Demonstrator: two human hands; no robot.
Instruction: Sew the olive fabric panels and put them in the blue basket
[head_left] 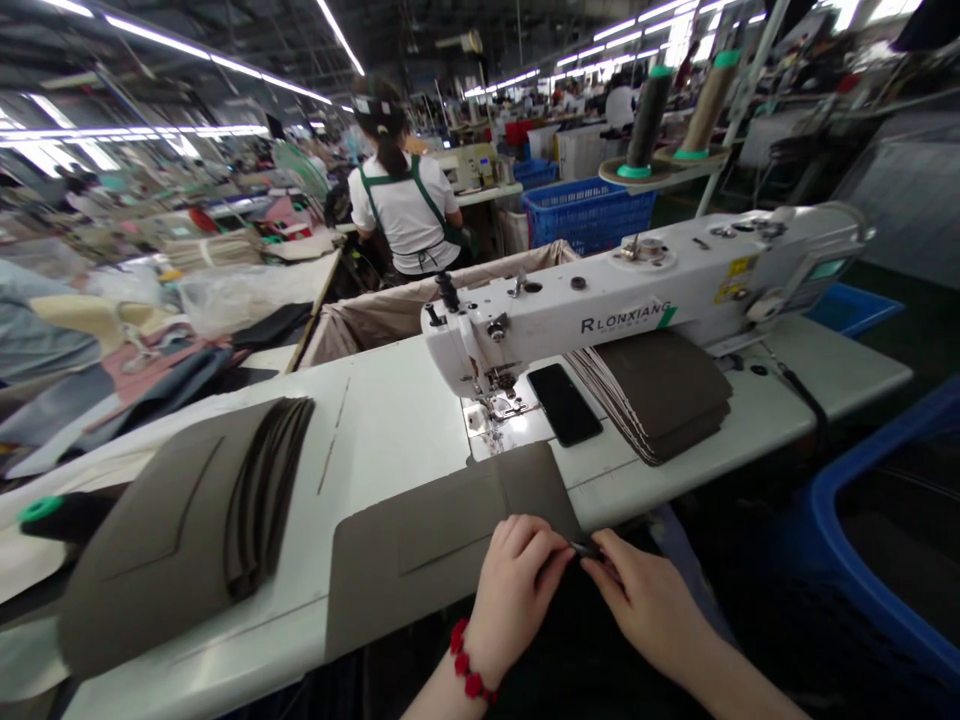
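A flat brown fabric panel [435,540] lies on the white sewing table [390,420], reaching from the table's front edge up to the needle of the white sewing machine [645,290]. My left hand [517,590], with a red bead bracelet on its wrist, is curled at the panel's near right corner. My right hand [645,600] meets it there, fingers pinched. Both hands pinch a small dark thing [583,549] between them at the table's edge; I cannot make out what it is.
A stack of brown panels [180,530] sits at the left, another stack [660,390] under the machine arm, with a black phone [564,403] beside it. Blue bins [862,560] stand at the right. A person in a white shirt and green apron [405,200] works ahead.
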